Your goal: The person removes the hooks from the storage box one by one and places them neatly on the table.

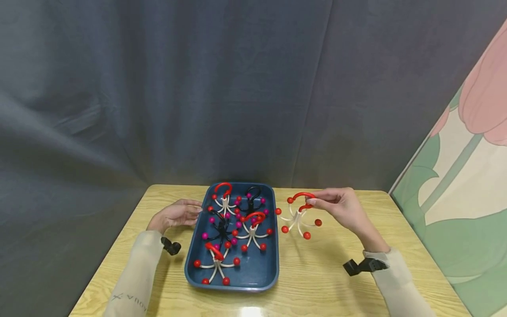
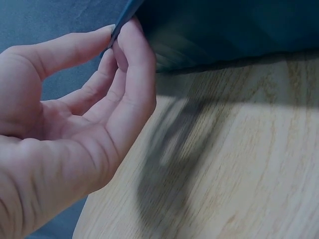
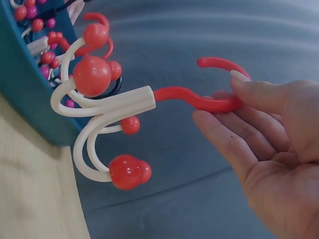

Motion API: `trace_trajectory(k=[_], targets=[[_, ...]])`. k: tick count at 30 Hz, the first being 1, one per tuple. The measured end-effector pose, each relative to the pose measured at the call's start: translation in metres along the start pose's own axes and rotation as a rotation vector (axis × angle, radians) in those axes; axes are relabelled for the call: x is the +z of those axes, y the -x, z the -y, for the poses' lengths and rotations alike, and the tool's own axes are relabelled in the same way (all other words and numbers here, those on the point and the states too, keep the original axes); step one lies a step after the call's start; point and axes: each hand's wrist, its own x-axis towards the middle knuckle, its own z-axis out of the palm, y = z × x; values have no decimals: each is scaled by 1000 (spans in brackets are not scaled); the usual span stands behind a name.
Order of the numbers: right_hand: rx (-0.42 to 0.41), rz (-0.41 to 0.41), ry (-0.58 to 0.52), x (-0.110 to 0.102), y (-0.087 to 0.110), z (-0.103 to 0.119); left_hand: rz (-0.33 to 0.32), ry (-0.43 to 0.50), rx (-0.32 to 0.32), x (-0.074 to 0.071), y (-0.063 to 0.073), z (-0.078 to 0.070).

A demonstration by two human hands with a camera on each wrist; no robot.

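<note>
A person's two hands work well apart over a pale wood worktop. The right hand pinches a hook by its curved red top, thumb against fingers, so its white arms, tipped with red balls, splay below, just beyond the tray's right rim. The left hand pinches the left rim of the blue tray, thumb on one side and fingers on the other. To handle this well, the grip should stay on the smooth red curve, firm enough that the hook does not twist, with the arms spread level; the left hand should brace the rim without tipping it. Inside the tray lie three more white hooks and two black hooks with magenta balls, crowded together (the roomiest patch is the near right corner). Their arms could snag one another, and the raised rim is in the way of low sideways movement. A dark curtain hangs behind; a floral panel stands right.
</note>
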Motion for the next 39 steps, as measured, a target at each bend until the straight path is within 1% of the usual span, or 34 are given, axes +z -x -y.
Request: trace_trajectory(k=[4, 8, 14, 23, 30, 34, 39], targets=[[27, -4, -2, -2, -3, -9, -9, 13, -10, 1, 0, 0], [62, -3, -14, -2, -5, -19, -3, 21, -21, 0, 1, 0], [84, -4, -33, -3, -12, -42, 1, 15, -26, 0, 2, 0], [114, 14, -110, 0, -29, -68, -1, 18, -28, 1, 2, -1], [152, 26, -180, 7, -45, -87, 1, 26, -26, -1, 1, 4], [185, 42, -168, 10, -54, -97, -6, 30, -29, 0, 2, 5], [207, 46, -169, 13, -63, -105, -11, 23, -19, 2, 2, 2]])
